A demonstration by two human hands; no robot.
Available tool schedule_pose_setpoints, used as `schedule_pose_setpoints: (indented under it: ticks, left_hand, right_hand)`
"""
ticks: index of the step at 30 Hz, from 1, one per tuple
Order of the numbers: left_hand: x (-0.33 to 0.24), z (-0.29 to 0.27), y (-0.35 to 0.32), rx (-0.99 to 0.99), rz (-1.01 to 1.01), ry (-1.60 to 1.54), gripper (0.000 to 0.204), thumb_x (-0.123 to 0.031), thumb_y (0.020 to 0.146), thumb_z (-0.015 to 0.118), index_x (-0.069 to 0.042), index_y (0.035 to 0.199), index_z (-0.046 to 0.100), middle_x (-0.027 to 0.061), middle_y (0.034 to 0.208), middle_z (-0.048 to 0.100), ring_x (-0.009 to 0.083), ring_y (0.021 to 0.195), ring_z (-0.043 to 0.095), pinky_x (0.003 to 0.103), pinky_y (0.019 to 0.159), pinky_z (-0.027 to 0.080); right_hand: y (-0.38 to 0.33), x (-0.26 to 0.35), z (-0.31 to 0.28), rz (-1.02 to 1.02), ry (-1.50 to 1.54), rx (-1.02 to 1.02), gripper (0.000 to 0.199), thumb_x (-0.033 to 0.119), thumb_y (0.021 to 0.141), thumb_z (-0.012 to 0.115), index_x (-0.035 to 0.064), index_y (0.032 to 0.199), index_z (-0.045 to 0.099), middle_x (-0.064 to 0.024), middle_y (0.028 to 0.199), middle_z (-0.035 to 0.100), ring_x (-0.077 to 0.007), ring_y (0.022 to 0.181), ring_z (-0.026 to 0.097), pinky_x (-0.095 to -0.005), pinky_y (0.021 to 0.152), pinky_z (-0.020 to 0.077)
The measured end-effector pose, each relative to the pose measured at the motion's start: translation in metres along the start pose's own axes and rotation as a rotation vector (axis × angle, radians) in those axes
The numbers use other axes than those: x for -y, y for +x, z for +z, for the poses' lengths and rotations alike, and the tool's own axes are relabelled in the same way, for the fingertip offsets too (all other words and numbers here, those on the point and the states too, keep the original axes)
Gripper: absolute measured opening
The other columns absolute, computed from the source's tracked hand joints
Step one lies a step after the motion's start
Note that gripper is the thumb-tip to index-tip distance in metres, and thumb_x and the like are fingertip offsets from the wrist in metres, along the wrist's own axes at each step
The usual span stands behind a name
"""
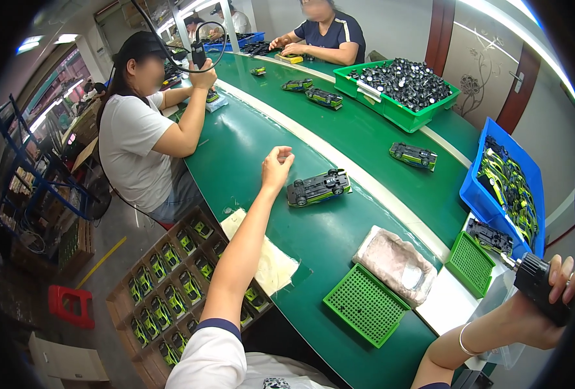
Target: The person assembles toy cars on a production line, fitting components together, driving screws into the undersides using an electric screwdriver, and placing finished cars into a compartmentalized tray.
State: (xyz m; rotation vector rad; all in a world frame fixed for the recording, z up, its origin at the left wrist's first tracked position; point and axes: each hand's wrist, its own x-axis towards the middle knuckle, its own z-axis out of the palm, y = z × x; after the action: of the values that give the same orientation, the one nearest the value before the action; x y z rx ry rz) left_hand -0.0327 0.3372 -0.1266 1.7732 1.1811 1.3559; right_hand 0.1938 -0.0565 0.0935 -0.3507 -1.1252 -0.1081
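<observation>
Nearest, at 4 o'clock in the view, your right hand (pixel 556 295) wraps its fingers around the black power driver (pixel 539 284). The bit points to 10 o'clock, close to a dark chassis (pixel 488 236); contact cannot be determined. Farther out, the overturned toy car (pixel 318 188) lies wheels up on the green table (pixel 229 165), its long axis running from 8 to 2 o'clock. Your left hand (pixel 277 167) is the nearer one; the car lies just beside it, at the fingers' 4 o'clock. Those fingers are half curled; whether the tips pinch anything small cannot be determined. Beyond, at the car's 2 o'clock, lies a second overturned car (pixel 414 156).
</observation>
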Motion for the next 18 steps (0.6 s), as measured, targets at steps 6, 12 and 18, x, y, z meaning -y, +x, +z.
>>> schedule_pose_setpoints:
  ticks: [6,12,18]
  left_hand:
    - [-0.0033,-0.0015,0.0003,0.01,0.004,0.013,0.022,-0.012,0.076,0.061,-0.003,0.096,0.058,0.0062,0.087,0.063,0.0133,0.074,0.061,0.026,0.068,0.048]
    - [-0.0073,-0.0022,-0.0026,0.019,-0.014,0.019,0.022,-0.01,0.077,0.061,-0.002,0.096,0.058,0.0059,0.086,0.063,0.0116,0.073,0.06,0.025,0.068,0.048]
    - [-0.006,-0.0025,-0.0023,0.019,-0.009,0.014,0.021,-0.011,0.077,0.061,-0.002,0.096,0.058,0.0057,0.086,0.063,0.0114,0.073,0.06,0.024,0.068,0.047]
  right_hand:
    - [-0.0014,0.0013,-0.0042,-0.012,-0.039,-0.058,0.021,0.027,0.076,0.048,0.0065,0.076,0.045,-0.0024,0.066,0.032,-0.0091,0.056,0.034,-0.0222,0.059,0.0321]
    - [-0.0053,-0.0011,-0.0076,-0.049,-0.069,-0.114,0.024,0.028,0.074,0.05,0.0062,0.083,0.049,-0.0034,0.069,0.035,-0.0085,0.055,0.036,-0.0213,0.058,0.0335]
    - [-0.0062,-0.0012,-0.0067,-0.059,-0.081,-0.161,0.025,0.027,0.074,0.048,0.0042,0.083,0.048,-0.004,0.069,0.037,-0.0077,0.055,0.037,-0.0206,0.056,0.0336]
